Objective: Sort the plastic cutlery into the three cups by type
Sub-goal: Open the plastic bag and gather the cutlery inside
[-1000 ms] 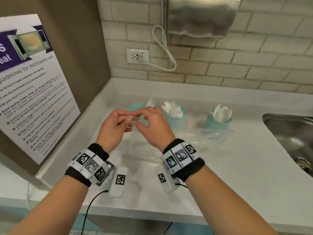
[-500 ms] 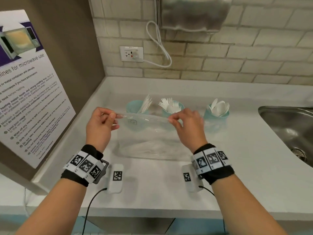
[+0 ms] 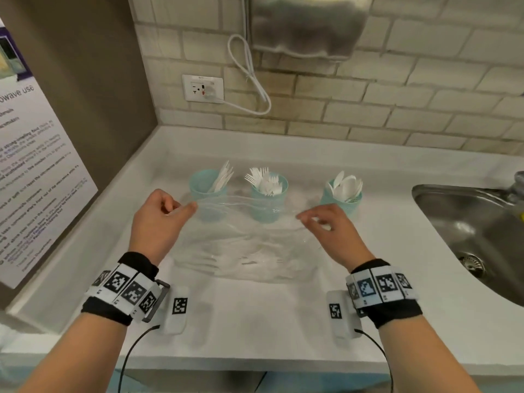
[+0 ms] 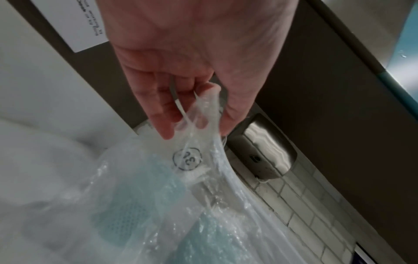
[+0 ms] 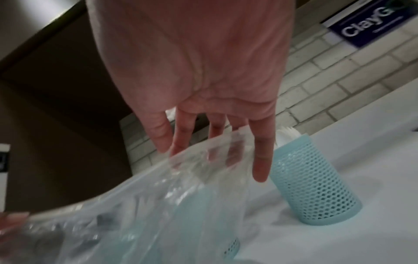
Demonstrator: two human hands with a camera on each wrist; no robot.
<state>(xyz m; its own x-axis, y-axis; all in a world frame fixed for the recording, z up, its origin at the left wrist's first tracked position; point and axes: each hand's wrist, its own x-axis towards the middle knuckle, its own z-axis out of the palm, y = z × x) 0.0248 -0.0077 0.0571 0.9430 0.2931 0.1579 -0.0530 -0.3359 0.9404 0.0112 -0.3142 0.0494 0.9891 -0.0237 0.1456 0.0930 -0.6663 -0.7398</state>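
Observation:
Three teal mesh cups stand in a row at the back of the counter: the left cup [image 3: 204,182] holds knives, the middle cup [image 3: 269,207] forks, the right cup [image 3: 353,204] [image 5: 309,194] spoons. A clear plastic bag [image 3: 243,248] [image 4: 181,187] [image 5: 158,187] hangs stretched in front of them, its bottom on the counter. My left hand [image 3: 181,208] [image 4: 192,123] pinches the bag's top left corner between thumb and fingers. My right hand [image 3: 309,219] [image 5: 210,157] is at the top right edge with fingers straight and spread, only touching the plastic.
A steel sink [image 3: 467,222] lies to the right. A notice poster [image 3: 42,171] covers the left wall. On the tiled back wall are an outlet [image 3: 202,87] with a white cord and a metal dispenser [image 3: 306,24]. White counter [image 3: 255,321] runs in front.
Both hands moved apart from the middle, spreading the bag's top edge wide. The right hand's pinch has loosened into straight fingers.

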